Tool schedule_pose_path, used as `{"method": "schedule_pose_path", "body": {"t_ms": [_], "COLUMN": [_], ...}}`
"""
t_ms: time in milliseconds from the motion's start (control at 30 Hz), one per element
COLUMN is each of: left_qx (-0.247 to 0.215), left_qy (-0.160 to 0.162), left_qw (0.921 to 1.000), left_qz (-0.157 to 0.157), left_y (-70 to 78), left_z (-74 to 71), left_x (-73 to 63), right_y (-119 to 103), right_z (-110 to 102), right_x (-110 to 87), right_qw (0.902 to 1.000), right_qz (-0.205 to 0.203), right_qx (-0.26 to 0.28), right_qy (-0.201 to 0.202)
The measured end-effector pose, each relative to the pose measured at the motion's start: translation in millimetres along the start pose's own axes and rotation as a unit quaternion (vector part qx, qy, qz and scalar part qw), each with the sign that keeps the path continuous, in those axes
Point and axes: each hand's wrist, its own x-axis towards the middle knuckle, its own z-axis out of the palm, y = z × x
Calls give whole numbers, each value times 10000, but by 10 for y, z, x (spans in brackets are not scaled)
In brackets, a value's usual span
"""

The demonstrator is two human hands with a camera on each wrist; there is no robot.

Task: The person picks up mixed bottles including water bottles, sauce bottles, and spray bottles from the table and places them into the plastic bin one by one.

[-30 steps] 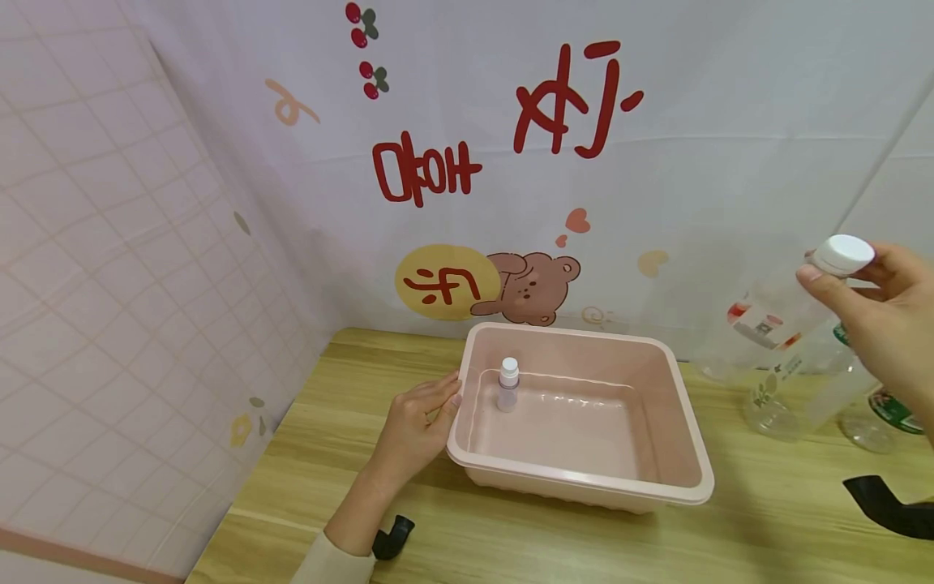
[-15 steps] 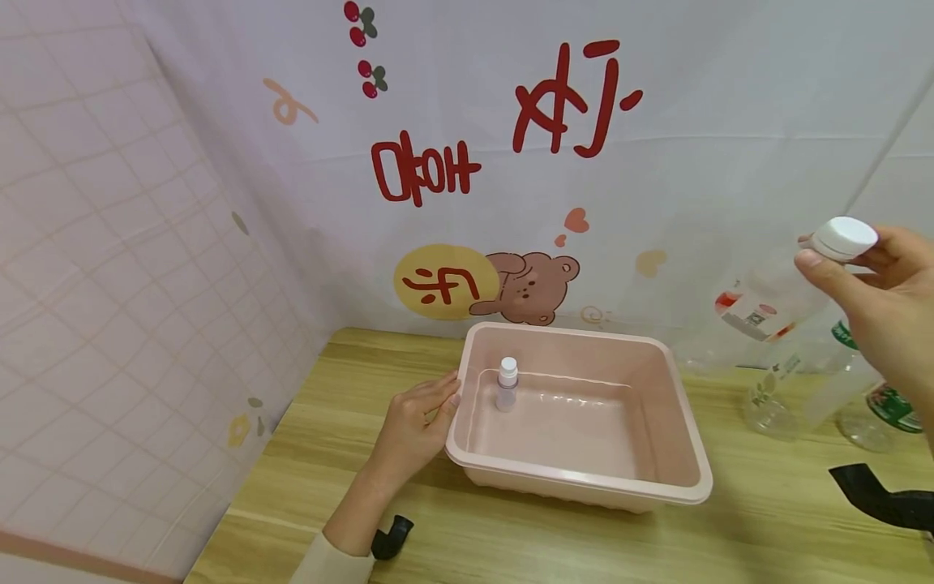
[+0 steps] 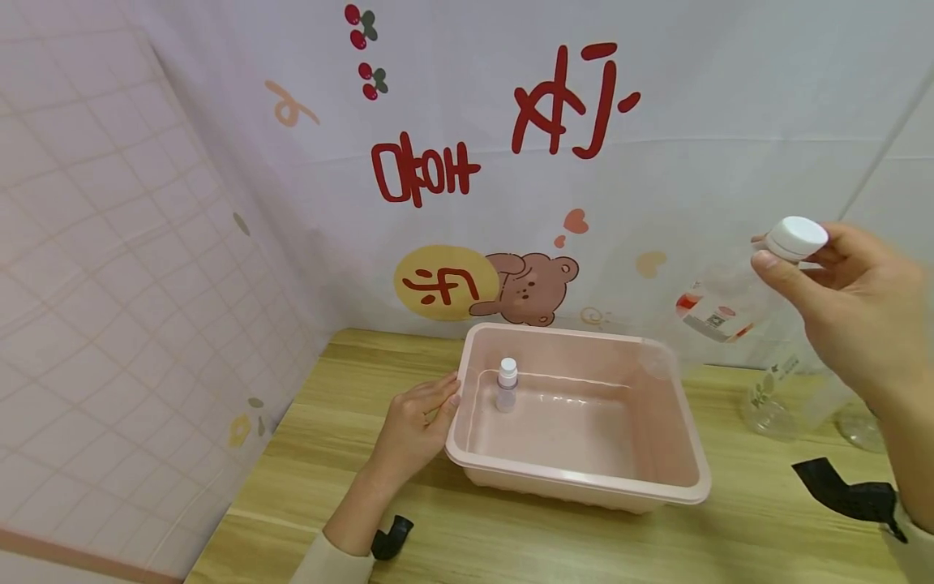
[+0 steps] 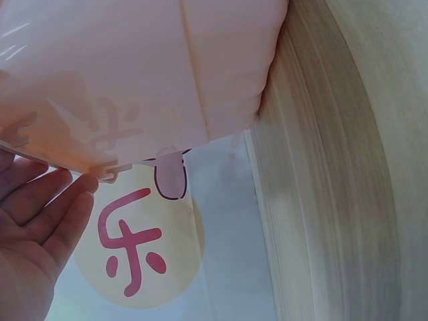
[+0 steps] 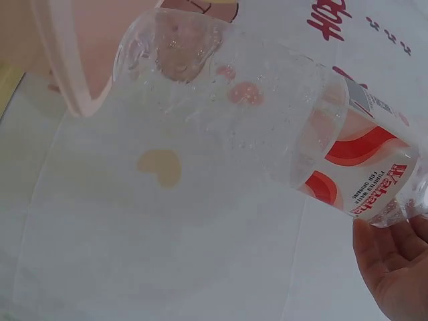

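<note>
My right hand (image 3: pixel 861 300) pinches a large clear plastic water bottle (image 3: pixel 718 312) at its neck, just under the white cap (image 3: pixel 797 237). The bottle is tilted, its base over the right back corner of a pink plastic basin (image 3: pixel 576 478). A red-and-white label (image 5: pixel 368 167) shows in the right wrist view. My left hand (image 3: pixel 416 422) touches the basin's left rim; in the left wrist view its fingers (image 4: pixel 57 214) lie fairly straight against the rim's underside. Inside the basin, toward the left, a small bottle (image 3: pixel 507 389) with a white cap stands upright.
Other clear bottles (image 3: pixel 773 405) stand on the wooden table (image 3: pixel 336 438) to the right, partly behind my right arm. A printed white cloth (image 3: pixel 715 97) hangs behind the table. Black curved pieces (image 3: pixel 846 491) show beside both wrists.
My right hand has moved left with the large bottle, bringing its base from beside the basin to over the basin's right back corner. The left hand and basin have stayed in place.
</note>
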Motion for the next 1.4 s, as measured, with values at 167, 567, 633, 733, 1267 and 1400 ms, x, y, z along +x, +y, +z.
{"method": "schedule_pose_path", "body": {"t_ms": [167, 567, 633, 733, 1267, 1400], "left_qx": [-36, -44, -38, -16, -27, -17], "left_qy": [12, 13, 21, 30, -40, -44], "left_qw": [10000, 10000, 10000, 10000, 10000, 10000], "left_qz": [32, 31, 43, 63, 4, -18], "left_y": [-6, -16, -20, -23, -11, -12], "left_z": [-10, -18, -19, -22, -34, -34], "left_x": [2, 8, 6, 5, 15, 15], "right_y": [-90, -205, -233, -264, -272, -248], "right_z": [151, 498, 552, 630, 1032, 1094], "right_x": [15, 38, 41, 52, 51, 66], "right_qw": [9997, 9989, 9988, 9983, 9914, 9890], "right_qz": [-117, -98, -51, -23, 35, -33], "right_qx": [192, 156, 53, 44, 22, 35], "right_qy": [-100, -441, -487, -581, -1312, -1477]}}
